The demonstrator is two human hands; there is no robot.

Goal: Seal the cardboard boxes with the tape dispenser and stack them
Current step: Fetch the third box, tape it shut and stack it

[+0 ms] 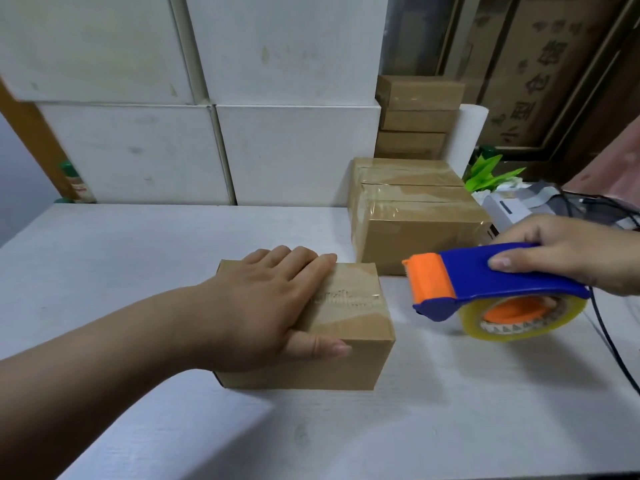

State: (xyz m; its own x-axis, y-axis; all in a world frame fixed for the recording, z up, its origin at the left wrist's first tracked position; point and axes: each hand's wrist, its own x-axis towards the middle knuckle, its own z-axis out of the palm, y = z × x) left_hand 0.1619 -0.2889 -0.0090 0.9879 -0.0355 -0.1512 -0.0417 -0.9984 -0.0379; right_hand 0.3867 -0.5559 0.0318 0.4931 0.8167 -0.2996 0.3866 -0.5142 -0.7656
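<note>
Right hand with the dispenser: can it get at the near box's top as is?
Probably yes. The right hand holds the tape dispenser just right of the small box, with nothing between them. The left hand lies flat on the top's left part, leaving the right part bare.

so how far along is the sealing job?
Done: the taped boxes at back right look sealed, and the front box already carries tape across its top. In hand: the left hand presses flat on that box; the right hand holds the tape dispenser clear of it. Left: probably stacking the front box with the others.
</note>
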